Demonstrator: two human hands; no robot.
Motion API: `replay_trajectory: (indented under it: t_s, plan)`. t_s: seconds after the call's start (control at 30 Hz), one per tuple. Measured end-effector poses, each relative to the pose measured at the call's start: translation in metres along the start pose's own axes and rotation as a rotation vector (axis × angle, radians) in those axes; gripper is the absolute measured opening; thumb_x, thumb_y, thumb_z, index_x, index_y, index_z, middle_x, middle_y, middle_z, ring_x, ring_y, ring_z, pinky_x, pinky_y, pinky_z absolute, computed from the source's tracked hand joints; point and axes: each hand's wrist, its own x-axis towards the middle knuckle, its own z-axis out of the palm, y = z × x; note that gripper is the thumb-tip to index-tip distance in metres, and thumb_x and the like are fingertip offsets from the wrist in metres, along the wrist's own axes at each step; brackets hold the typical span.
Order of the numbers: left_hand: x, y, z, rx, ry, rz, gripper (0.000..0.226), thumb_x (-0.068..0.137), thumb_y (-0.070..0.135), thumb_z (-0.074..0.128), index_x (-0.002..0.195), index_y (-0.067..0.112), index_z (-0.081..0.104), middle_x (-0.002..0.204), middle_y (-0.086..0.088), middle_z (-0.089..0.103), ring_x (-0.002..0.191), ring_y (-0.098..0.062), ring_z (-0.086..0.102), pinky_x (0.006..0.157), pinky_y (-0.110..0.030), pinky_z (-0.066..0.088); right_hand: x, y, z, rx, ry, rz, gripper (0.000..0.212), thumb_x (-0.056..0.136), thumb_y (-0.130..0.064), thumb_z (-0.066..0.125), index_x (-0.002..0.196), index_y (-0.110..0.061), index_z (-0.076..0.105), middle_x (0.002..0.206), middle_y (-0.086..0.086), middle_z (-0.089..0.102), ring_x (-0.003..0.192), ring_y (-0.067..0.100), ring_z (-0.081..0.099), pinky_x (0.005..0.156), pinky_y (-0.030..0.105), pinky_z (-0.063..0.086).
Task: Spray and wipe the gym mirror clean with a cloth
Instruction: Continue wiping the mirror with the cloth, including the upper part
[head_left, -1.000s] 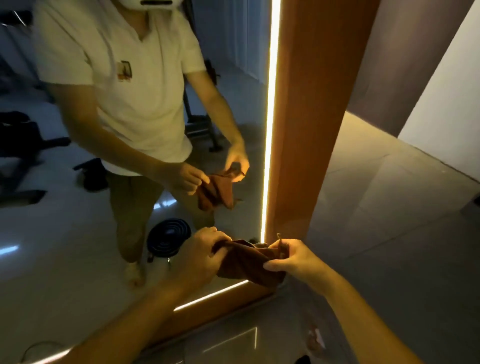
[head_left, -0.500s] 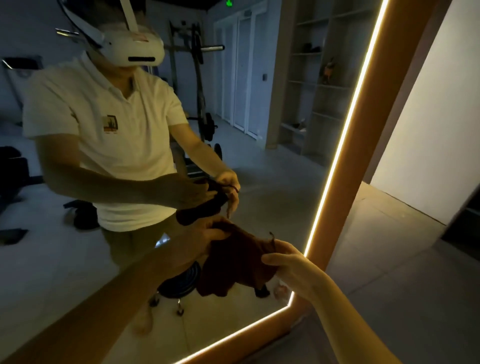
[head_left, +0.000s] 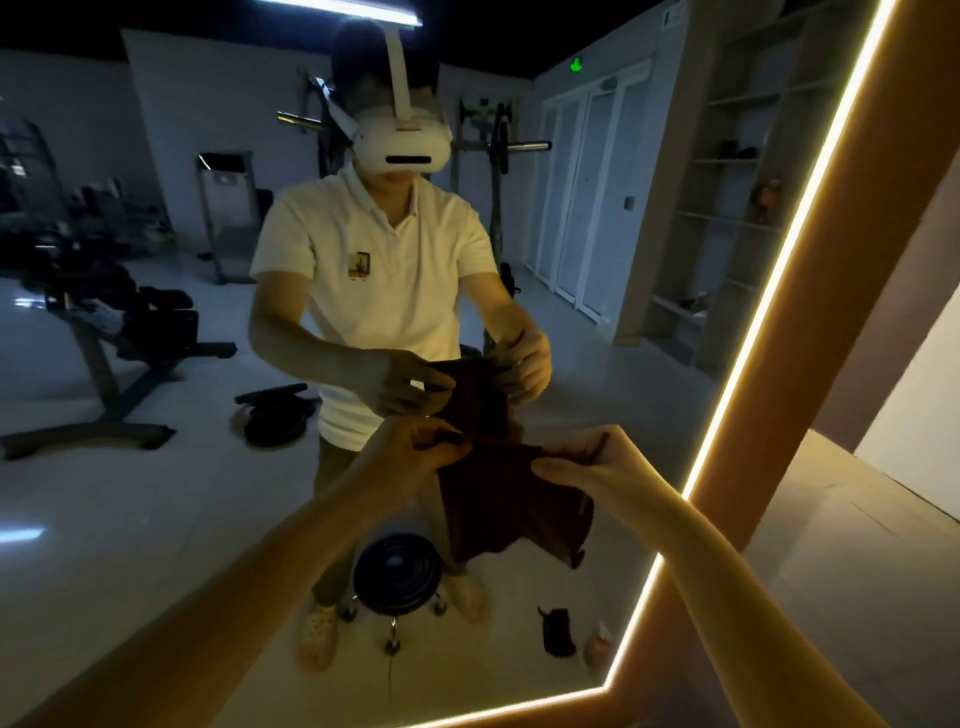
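Observation:
A dark brown cloth (head_left: 506, 506) hangs in front of the gym mirror (head_left: 156, 493). My left hand (head_left: 410, 452) pinches its upper left edge. My right hand (head_left: 597, 462) pinches its upper right corner, so the cloth is spread between them and droops below. The mirror fills most of the view and has a lit strip along its right and bottom edges inside an orange frame (head_left: 810, 322). It reflects a person in a white shirt holding the same cloth. I see no spray bottle clearly.
The mirror reflects a black round stool (head_left: 397, 571) behind my feet, gym machines at left and shelves at right. A small dark object (head_left: 557, 631) lies by the mirror's lower right corner. Bare floor and a white wall (head_left: 914, 415) lie to the right of the frame.
My view has tilted up from the mirror's bottom corner to its middle. Both hands have risen with the cloth and pulled it open from a bunched wad to a spread sheet.

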Motion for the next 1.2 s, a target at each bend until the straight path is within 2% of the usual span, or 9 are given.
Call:
replay_trajectory:
  t_s: [0.13, 0.33, 0.5, 0.57, 0.67, 0.8, 0.93, 1.03, 1.2]
  plan:
    - [-0.004, 0.014, 0.007, -0.113, 0.007, -0.011, 0.05, 0.094, -0.004, 0.067, 0.074, 0.039, 0.083, 0.084, 0.005, 0.08, 0.088, -0.012, 0.075, 0.093, -0.036, 0.058, -0.001, -0.011, -0.024, -0.007, -0.03, -0.002, 0.015, 0.093, -0.004, 0.072, 0.096, -0.015, 0.081, 0.092, 0.008, 0.079, 0.089, 0.02, 0.076, 0.08, 0.026, 0.056]
    - [-0.014, 0.044, 0.015, -0.308, -0.057, -0.179, 0.017, 0.108, 0.021, 0.053, 0.113, 0.018, 0.068, 0.117, -0.008, 0.075, 0.113, -0.028, 0.07, 0.095, -0.042, 0.056, -0.002, -0.031, -0.03, 0.426, -0.036, 0.134, 0.036, 0.083, 0.002, 0.071, 0.117, -0.007, 0.07, 0.111, 0.015, 0.075, 0.103, 0.029, 0.073, 0.082, 0.035, 0.062]
    - [-0.039, 0.044, 0.016, -0.428, -0.49, -0.265, 0.047, 0.09, 0.019, 0.073, 0.134, 0.012, 0.062, 0.13, -0.009, 0.073, 0.121, -0.027, 0.07, 0.093, -0.037, 0.061, 0.001, -0.047, -0.027, 0.595, 0.053, 0.238, 0.035, 0.091, 0.003, 0.066, 0.124, -0.008, 0.07, 0.118, 0.016, 0.074, 0.107, 0.031, 0.074, 0.093, 0.042, 0.061]
    - [-0.04, 0.041, 0.015, -0.519, -0.452, -0.247, 0.053, 0.083, 0.009, 0.075, 0.135, 0.006, 0.062, 0.132, -0.013, 0.071, 0.123, -0.031, 0.068, 0.099, -0.041, 0.06, -0.002, -0.039, -0.03, 0.637, 0.094, 0.259, 0.037, 0.093, -0.005, 0.068, 0.13, -0.008, 0.068, 0.125, 0.018, 0.072, 0.113, 0.031, 0.072, 0.101, 0.045, 0.056]
    - [-0.035, 0.039, 0.013, -0.627, -0.189, -0.229, 0.051, 0.087, -0.005, 0.071, 0.135, 0.007, 0.059, 0.12, -0.016, 0.075, 0.11, -0.027, 0.075, 0.091, -0.04, 0.063, -0.018, -0.014, -0.021, 0.631, -0.13, 0.36, 0.044, 0.1, -0.026, 0.063, 0.137, -0.004, 0.06, 0.131, 0.02, 0.068, 0.123, 0.036, 0.065, 0.102, 0.051, 0.052]
    - [-0.028, 0.031, 0.005, -0.246, -0.048, -0.212, 0.053, 0.092, -0.01, 0.067, 0.136, 0.018, 0.055, 0.11, -0.011, 0.07, 0.081, -0.015, 0.078, 0.064, -0.023, 0.06, -0.023, 0.009, -0.016, 0.736, -0.104, 0.412, 0.063, 0.086, 0.008, 0.066, 0.146, -0.005, 0.05, 0.132, 0.024, 0.066, 0.12, 0.041, 0.067, 0.086, 0.048, 0.062]
    - [-0.02, 0.035, -0.006, -0.077, -0.249, -0.203, 0.031, 0.093, -0.004, 0.068, 0.118, 0.014, 0.072, 0.114, -0.015, 0.077, 0.106, -0.028, 0.074, 0.09, -0.035, 0.06, -0.014, -0.008, -0.028, 0.58, -0.026, 0.339, 0.067, 0.089, 0.018, 0.056, 0.146, -0.018, 0.053, 0.137, 0.018, 0.062, 0.118, 0.038, 0.068, 0.089, 0.047, 0.062]
    - [-0.018, 0.061, -0.006, 0.162, -0.335, -0.059, 0.029, 0.086, 0.0, 0.078, 0.106, 0.021, 0.076, 0.105, -0.006, 0.079, 0.099, -0.016, 0.076, 0.082, -0.026, 0.06, -0.011, -0.029, -0.035, 0.421, -0.04, 0.307, 0.06, 0.09, 0.016, 0.047, 0.136, -0.02, 0.063, 0.137, 0.014, 0.061, 0.122, 0.034, 0.064, 0.096, 0.047, 0.059]
    - [-0.004, 0.113, -0.004, 0.373, -0.261, 0.164, 0.011, 0.087, 0.016, 0.078, 0.098, 0.014, 0.078, 0.098, -0.013, 0.075, 0.093, -0.027, 0.073, 0.09, -0.049, 0.06, -0.007, -0.055, -0.049, 0.346, -0.046, 0.286, 0.022, 0.096, -0.004, 0.059, 0.112, -0.001, 0.073, 0.107, 0.017, 0.073, 0.094, 0.024, 0.073, 0.072, 0.03, 0.059]
